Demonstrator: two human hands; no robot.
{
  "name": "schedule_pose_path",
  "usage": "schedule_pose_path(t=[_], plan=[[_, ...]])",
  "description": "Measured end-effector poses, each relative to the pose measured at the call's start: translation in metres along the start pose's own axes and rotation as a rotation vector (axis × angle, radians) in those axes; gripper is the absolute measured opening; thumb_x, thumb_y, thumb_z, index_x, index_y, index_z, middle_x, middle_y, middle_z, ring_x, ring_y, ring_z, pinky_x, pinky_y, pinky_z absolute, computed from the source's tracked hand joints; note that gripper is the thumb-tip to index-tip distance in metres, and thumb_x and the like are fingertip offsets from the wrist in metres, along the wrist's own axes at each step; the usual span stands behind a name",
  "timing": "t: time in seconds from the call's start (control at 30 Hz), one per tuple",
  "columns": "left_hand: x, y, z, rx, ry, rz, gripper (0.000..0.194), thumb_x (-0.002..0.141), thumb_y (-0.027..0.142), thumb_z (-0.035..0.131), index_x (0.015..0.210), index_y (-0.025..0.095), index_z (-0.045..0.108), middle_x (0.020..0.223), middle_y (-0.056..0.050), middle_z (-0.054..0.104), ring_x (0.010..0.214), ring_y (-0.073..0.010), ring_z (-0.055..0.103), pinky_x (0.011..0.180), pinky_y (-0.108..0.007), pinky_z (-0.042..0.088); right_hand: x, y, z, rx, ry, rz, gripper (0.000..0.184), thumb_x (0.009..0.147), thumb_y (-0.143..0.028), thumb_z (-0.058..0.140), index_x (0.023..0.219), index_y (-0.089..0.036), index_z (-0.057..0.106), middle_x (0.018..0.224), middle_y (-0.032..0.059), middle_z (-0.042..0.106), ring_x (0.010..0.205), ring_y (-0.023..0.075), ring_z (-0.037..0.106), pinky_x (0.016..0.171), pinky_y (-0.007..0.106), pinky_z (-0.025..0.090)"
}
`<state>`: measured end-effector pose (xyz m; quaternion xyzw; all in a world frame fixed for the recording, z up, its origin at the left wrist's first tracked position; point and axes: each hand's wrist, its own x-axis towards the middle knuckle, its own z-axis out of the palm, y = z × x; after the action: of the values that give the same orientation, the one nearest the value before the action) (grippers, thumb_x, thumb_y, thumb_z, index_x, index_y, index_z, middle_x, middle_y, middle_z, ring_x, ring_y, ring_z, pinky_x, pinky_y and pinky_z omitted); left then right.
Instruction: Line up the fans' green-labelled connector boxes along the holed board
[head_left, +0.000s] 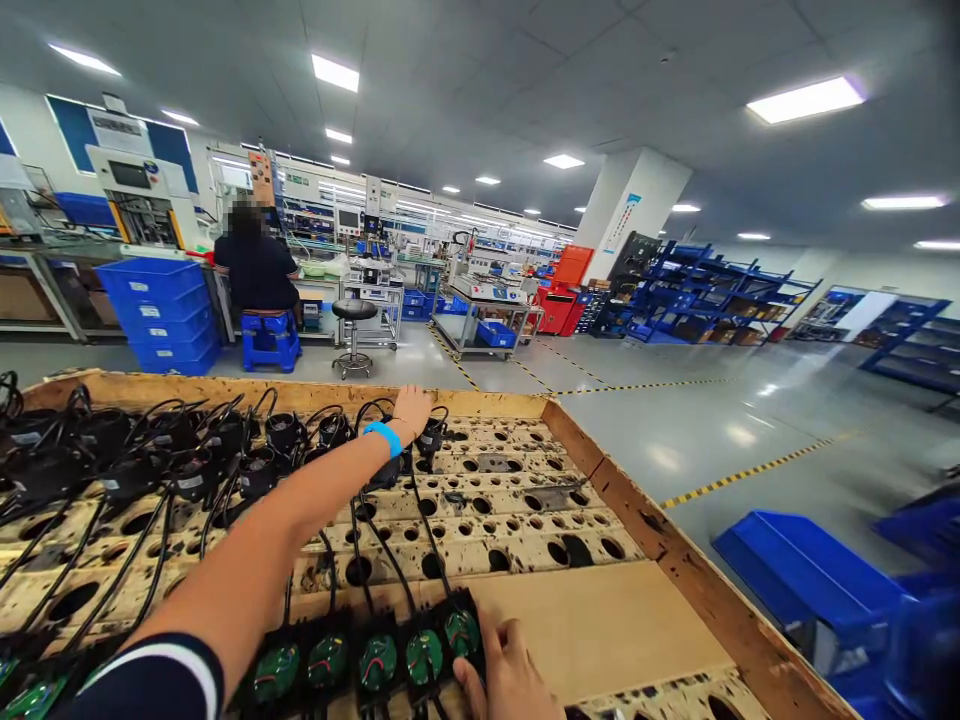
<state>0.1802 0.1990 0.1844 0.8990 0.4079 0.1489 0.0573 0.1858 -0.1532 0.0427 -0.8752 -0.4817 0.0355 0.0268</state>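
Note:
My left hand point(412, 412), with a blue band at the wrist, reaches to the far rim of a wooden tray. Its fingers are curled, and what they hold is hidden. A black cylindrical unit with a cable point(431, 437) sits just right of that wrist. At the near side, my right hand point(514, 675) has thumb and fingers closed at the edge of a black housing with a round green circuit board point(461, 632). Similar housings, such as one with a green board point(424, 657), stand in a row to its left. Black cables run from them toward the far cylinders.
The wooden tray's right wall point(615, 490) borders a holed board and a flat brown panel point(600, 620). Blue bins point(810, 570) stand at the right. Beyond the tray are a seated person point(255, 260), stacked blue crates point(161, 315) and a round stool point(354, 312).

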Motion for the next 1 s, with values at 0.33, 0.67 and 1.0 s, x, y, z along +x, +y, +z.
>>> schedule_pose_path(t=[0.33,0.67,1.0], plan=[[-0.251,0.048,0.043,-0.285,-0.459,0.767,0.059,0.097,0.052,0.047,0.153,0.038,0.037,0.164,-0.005,0.036,0.154,-0.0389,0.022,0.124,-0.071,0.016,-0.048,0.041,-0.075,0.516,0.053,0.000,0.040,0.096,-0.030,0.046,0.130,-0.014,0.060,0.122,0.0137,0.066,0.115,0.0253,0.063,0.100,0.036,0.050],[-0.249,0.044,0.049,-0.249,-0.450,0.772,0.052,0.098,0.032,0.044,0.149,0.041,0.042,0.164,0.003,0.038,0.156,-0.0344,0.020,0.128,-0.066,0.017,-0.098,0.107,-0.033,-0.030,0.416,-0.054,0.060,0.085,-0.002,0.044,0.127,-0.037,0.066,0.121,0.0036,0.069,0.114,0.0263,0.062,0.100,0.042,0.051],[-0.252,0.043,0.051,-0.290,-0.386,0.810,0.058,0.096,0.039,0.049,0.152,0.046,0.036,0.161,0.003,0.042,0.153,-0.0335,0.028,0.124,-0.066,0.025,-0.041,0.092,-0.019,0.012,0.382,-0.180,0.062,0.092,-0.012,0.039,0.151,-0.030,0.045,0.160,0.0038,0.040,0.148,0.0270,0.037,0.119,0.055,0.039]])
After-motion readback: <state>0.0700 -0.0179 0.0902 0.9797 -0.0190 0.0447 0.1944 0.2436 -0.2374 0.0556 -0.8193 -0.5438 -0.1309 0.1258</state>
